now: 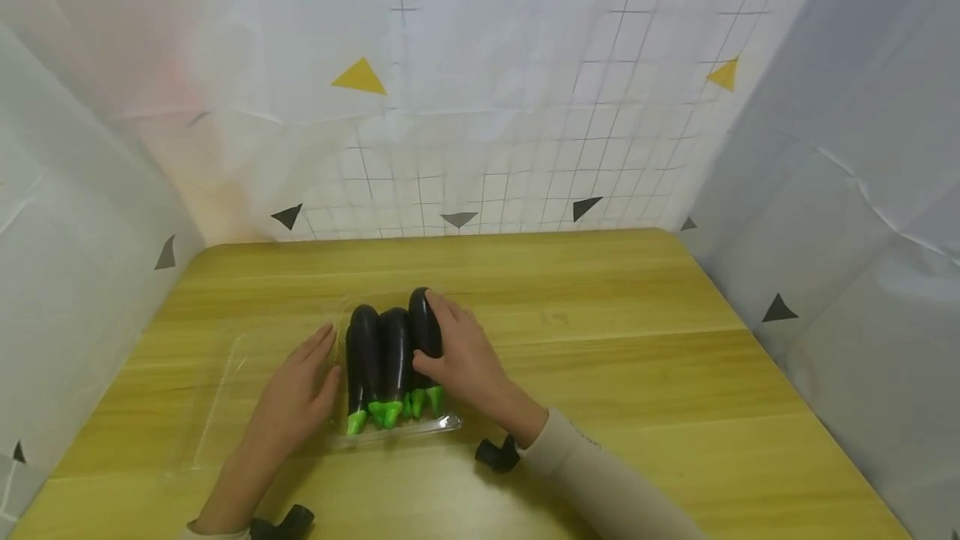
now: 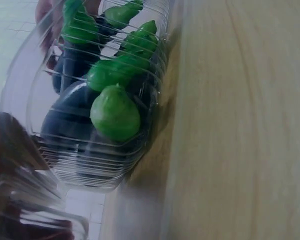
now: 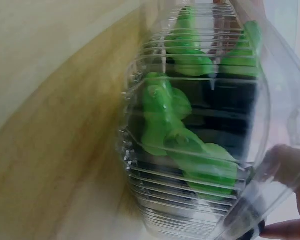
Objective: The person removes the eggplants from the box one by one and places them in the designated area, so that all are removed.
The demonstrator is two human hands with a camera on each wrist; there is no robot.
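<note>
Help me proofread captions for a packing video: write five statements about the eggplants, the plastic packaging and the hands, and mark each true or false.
1. A clear lid lies open to the left of the container in the head view. True.
2. The container is opaque. False: it is clear, and the eggplants show through it in the wrist views.
3. The right grip is on the rightmost eggplant in the head view. True.
4. The green ends point toward the back wall. False: they point toward the person.
5. Only one eggplant is in the container. False: several lie side by side.
</note>
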